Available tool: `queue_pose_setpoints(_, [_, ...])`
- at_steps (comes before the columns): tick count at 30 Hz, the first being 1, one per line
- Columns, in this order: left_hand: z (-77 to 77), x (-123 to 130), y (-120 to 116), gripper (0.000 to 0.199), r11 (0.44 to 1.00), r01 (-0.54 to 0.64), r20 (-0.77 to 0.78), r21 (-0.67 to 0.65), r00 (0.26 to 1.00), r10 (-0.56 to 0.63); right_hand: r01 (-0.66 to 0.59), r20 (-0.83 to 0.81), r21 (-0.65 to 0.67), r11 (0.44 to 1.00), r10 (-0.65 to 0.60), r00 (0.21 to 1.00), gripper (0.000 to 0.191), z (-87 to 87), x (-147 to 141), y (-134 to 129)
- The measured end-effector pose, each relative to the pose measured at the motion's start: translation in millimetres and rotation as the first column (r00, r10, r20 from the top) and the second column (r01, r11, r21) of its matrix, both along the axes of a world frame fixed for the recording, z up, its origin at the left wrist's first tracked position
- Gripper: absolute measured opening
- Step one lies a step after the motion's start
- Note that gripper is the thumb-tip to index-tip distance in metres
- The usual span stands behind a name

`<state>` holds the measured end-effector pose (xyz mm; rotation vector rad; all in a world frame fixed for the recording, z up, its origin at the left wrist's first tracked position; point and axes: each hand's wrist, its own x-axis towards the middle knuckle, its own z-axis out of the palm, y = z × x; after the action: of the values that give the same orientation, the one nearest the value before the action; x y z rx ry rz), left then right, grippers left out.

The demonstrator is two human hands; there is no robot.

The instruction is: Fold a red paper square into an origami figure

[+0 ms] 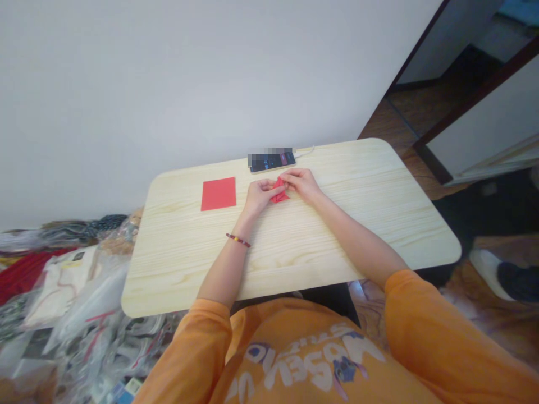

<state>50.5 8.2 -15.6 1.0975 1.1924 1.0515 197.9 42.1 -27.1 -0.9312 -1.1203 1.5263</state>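
A small piece of folded red paper point(279, 196) is held just above or on the table, between my two hands. My left hand point(259, 195) pinches its left side, with the thumb lying across the front. At its upper right, my right hand point(301, 183) has thumb and fingertips closed on the paper's top edge. Creases and pointed corners show on the lower part; the fingers hide the rest. To the left lies a flat red paper square point(218, 193), maybe a stack of sheets, apart from both hands.
A phone point(273, 161) with a white cable point(305, 152) lies at the back of the pale wooden table point(295, 247), near the wall. Plastic-wrapped bundles point(96, 314) crowd the floor on the left. A shoe point(501, 275) is at the right.
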Motion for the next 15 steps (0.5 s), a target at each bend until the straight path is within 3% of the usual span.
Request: queue_pose_setpoints(15, [0.1,-1.6,-0.1,0.042,0.999,-0.007,0.025,-0.043,1.000,0.008,-0.008,0.027,-0.007,1.000,0.008,1.000,0.026,0.2,-0.6,-0.9])
